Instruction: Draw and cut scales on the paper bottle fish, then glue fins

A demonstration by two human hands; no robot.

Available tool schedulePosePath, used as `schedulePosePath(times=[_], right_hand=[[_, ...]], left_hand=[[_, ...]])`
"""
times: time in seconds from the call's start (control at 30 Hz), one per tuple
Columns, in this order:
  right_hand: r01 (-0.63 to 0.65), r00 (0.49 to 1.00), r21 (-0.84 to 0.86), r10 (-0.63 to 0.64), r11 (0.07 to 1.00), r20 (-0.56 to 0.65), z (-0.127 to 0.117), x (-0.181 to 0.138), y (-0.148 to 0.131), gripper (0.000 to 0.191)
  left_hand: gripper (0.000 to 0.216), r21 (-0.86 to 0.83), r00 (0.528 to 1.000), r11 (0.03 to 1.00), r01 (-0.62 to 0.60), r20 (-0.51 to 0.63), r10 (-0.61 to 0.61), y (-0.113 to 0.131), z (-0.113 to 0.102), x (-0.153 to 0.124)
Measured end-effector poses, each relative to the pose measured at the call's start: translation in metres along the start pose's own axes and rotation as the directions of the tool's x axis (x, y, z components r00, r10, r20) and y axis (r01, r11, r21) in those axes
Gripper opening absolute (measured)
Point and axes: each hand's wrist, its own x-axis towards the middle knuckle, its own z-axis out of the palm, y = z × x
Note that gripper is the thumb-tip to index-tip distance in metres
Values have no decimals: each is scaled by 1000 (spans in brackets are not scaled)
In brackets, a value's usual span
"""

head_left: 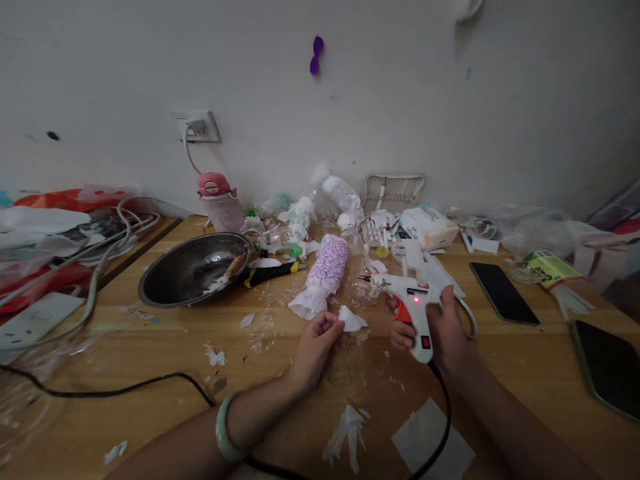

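My right hand (447,333) is wrapped round a white hot glue gun (416,303) with an orange trigger; its red light is lit and its nozzle points left. Between the thumb and fingers of my left hand (316,347) is a small piece of white tissue paper (352,319). Just beyond that hand lies a paper-covered bottle shape (327,270) with purple scale marks and a flared white end. The glue gun's nozzle is to the right of this shape, apart from it. A black cord runs from the glue gun's handle toward the table's near side.
A metal bowl (170,273) and a yellow-black utility knife (273,272) lie left of centre. Behind stand a pink bottle (220,203) and another paper-wrapped form (343,197). Two phones (503,292) rest at right. Tissue scraps (349,433) and a paper sheet (433,440) lie nearby.
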Motion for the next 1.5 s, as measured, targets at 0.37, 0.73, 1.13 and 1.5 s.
schedulePosePath(times=[0.37,0.73,1.13,1.5], right_hand=[[57,998,67,-55,996,-32,6,-6,-7,80],[61,996,201,-72,978,44,-6,-2,0,48],[55,962,269,-123,962,243,-5,0,0,75],[-16,873,170,-69,985,483,-10,-2,2,78]], left_hand=[[36,-12,1000,1000,16,14,-16,-4,-3,1],[35,-33,1000,999,21,22,-20,-4,-3,2],[37,-15,1000,1000,23,17,-23,-2,-2,0],[37,-15,1000,1000,9,14,-9,-3,-1,0]])
